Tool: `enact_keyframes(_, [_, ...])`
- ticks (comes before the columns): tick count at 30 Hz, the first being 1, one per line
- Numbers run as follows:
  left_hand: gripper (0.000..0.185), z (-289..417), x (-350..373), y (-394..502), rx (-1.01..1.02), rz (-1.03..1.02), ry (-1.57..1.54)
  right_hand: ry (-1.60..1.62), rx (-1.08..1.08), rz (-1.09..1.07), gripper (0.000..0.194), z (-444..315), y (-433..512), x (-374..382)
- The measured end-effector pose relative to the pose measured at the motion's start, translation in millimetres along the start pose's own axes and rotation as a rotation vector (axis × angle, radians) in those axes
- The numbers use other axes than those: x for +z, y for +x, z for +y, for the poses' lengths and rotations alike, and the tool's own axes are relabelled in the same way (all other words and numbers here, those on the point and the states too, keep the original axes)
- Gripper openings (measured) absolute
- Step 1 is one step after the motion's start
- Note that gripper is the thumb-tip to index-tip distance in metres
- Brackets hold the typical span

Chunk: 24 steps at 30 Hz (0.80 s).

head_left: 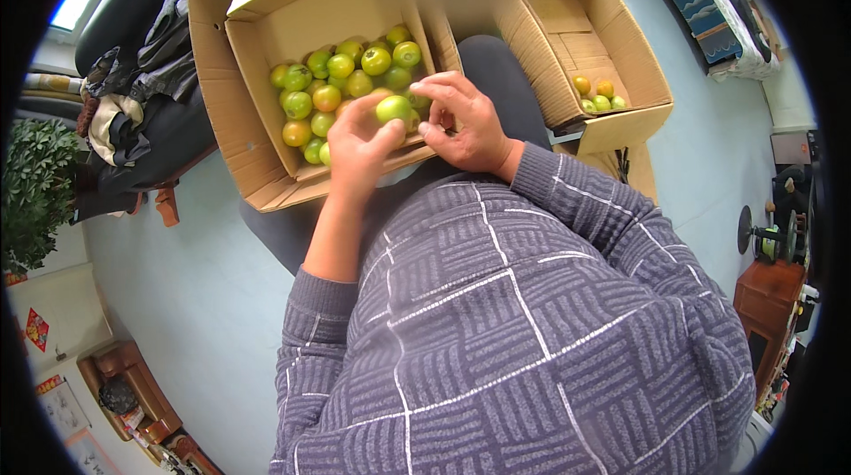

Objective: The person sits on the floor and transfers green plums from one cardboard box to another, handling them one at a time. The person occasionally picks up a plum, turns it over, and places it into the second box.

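Observation:
My left hand holds a green tomato between thumb and fingers, over the near right corner of a large cardboard box. Close beside it, my right hand has its thumb and fingers curled but apart; I see nothing held in it. Green and orange-tinged tomatoes lie piled in the near part of the large box. To the right, a second, narrower cardboard box contains several tomatoes gathered at its near end.
The large box rests by my dark-trousered legs. At left stand a dark sofa with clothes on it and a leafy plant. A wooden cabinet is far right. Pale floor surrounds me.

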<state>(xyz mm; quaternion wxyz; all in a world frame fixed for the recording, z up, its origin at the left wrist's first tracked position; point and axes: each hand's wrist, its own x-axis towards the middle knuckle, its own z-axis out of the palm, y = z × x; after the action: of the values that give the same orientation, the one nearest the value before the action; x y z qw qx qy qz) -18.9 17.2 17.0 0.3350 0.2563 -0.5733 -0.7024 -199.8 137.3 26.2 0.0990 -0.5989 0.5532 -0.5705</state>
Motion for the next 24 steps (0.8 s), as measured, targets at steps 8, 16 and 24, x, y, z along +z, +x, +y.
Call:
enact_keyframes(8, [0.039,7.3,-3.8,-2.0,-0.068,-0.12,-0.095,-0.214,-0.093,-0.045,0.056,3.7,3.9,4.7])
enact_keyframes(16, [0.04,3.1,-4.5,-2.5,-0.008,-0.21,0.01,-0.095,-0.122,0.025,0.055,1.0,4.9,-0.4])
enact_keyframes(24, [0.042,-1.2,-11.5,-2.1,-0.048,-0.108,0.014,-0.244,0.094,0.275,0.051,39.2,27.3,-139.4])
